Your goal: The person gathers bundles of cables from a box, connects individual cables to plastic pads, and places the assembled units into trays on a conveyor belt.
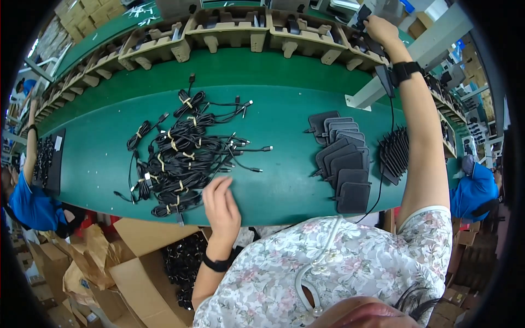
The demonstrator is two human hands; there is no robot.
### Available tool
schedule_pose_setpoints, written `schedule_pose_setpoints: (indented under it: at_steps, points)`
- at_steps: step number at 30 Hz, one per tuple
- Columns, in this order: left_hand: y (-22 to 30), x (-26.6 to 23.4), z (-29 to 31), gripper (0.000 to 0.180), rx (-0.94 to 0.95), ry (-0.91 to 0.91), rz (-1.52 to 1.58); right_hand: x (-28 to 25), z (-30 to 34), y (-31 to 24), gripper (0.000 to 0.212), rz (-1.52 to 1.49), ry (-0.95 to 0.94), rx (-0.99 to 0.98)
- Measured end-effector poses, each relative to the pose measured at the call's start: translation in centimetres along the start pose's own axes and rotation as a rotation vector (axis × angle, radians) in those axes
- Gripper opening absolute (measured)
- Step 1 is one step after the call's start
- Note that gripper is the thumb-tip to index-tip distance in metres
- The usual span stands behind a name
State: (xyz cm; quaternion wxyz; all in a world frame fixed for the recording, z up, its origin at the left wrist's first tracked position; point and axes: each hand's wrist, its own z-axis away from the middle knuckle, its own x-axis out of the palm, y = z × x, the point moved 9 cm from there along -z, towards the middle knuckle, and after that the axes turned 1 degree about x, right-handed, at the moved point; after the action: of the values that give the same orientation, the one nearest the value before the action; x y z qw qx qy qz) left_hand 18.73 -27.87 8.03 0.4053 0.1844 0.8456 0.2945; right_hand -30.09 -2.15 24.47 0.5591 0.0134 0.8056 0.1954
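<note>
Green tabletop [284,164] bearing stacked flat dark pads [344,158]. Beige moulded pulp trays [227,33] line its far edge. Open cardboard boxes [131,268] stand on the floor below.

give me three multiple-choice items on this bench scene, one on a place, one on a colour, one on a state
1. Where is the left hand?
A. beside the pile of bundled black cables
B. on the cardboard box
C. up at the trays

2. What colour is the work surface?
A. white
B. green
C. red

3. What is the right hand doing?
A. lying flat on the surface
B. hanging at the person's side
C. reaching far out to the pulp trays, gripping a dark item

Answers:
1 A, the fingers rest at the pile's near edge.
2 B, the mat is plainly green.
3 C, the arm stretches to the far row.
</note>
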Motion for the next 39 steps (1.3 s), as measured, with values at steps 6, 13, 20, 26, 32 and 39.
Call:
schedule_pose_setpoints:
  at_steps: [6,13,20,26,32,39]
  points:
    - [-0.6,-1.4,0.2,0.023,-0.100,0.058,-0.048,3.4,-4.9,-0.7,0.035,0.059,-0.143,-0.008]
    - [-1.0,-1.4,0.2,0.028,-0.086,0.052,0.005,12.6,-7.5,-1.2,0.038,0.056,-0.309,-0.046]
    - [-1.6,-0.6,0.1,0.029,-0.113,0.032,-0.003,16.0,-6.4,-1.3,0.038,-0.236,0.028,-0.020]
    - [-1.6,-0.2,-0.1,0.030,-0.138,0.008,0.004,18.0,-8.3,-0.8,0.024,-0.188,0.081,0.071]
    - [-1.9,-0.1,0.1,0.030,-0.154,0.011,-0.017,12.4,-4.3,-1.4,0.018,-0.256,0.114,0.367]
    - [-1.1,0.1,0.3,0.030,-0.142,0.000,-0.050,13.3,-7.0,-1.3,0.015,-0.868,-0.151,-0.751]
